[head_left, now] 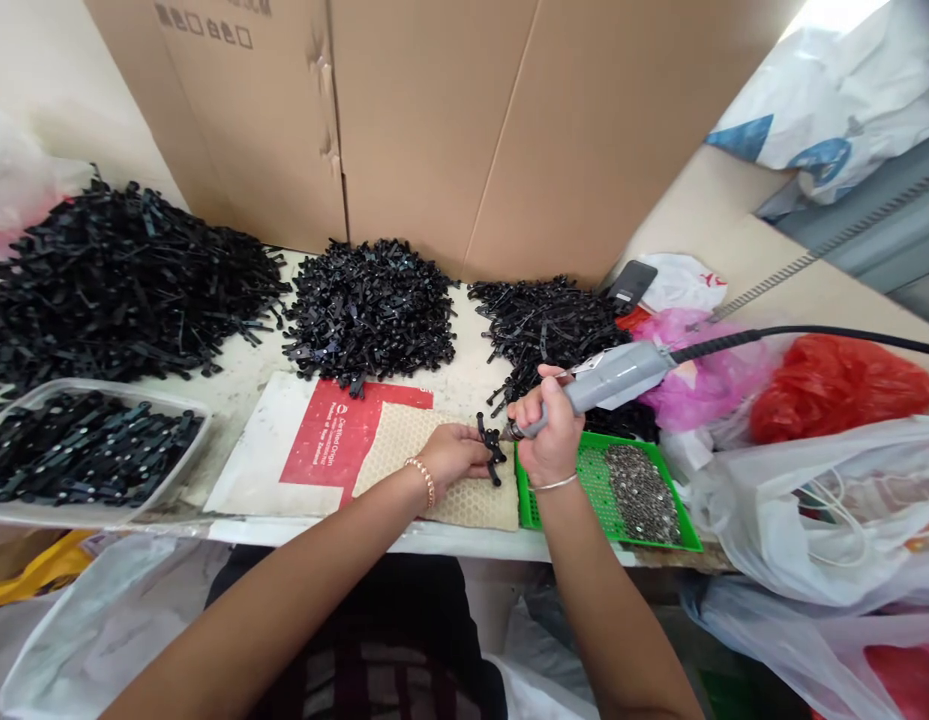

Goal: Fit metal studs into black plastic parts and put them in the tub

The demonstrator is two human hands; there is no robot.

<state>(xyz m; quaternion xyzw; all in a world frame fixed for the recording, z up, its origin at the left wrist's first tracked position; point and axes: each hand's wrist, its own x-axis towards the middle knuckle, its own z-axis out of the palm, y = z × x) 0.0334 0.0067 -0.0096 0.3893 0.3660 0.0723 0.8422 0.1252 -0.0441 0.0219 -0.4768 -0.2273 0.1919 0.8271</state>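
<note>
Well, two hands, just apart: the left hand (453, 455) rests its fingers on one black plastic part (491, 448) at its 3 o'clock, over a honeycomb mat (471, 508); the right hand (546, 430), that part at 9 o'clock, clamps one grey rotary tool (614, 375). Three black heaps (370, 315) lie at 12 o'clock.

Narrow passage on the worktop (235, 400) between clear plastic tub (96, 510) and printed card (246, 470). Obstruction rearward: heaps of black plastic parts (370, 320). Obstructions right of right hand (546, 430): green mesh tray (591, 490), rotary-tool cord (794, 335), red plastic bag (839, 390).
</note>
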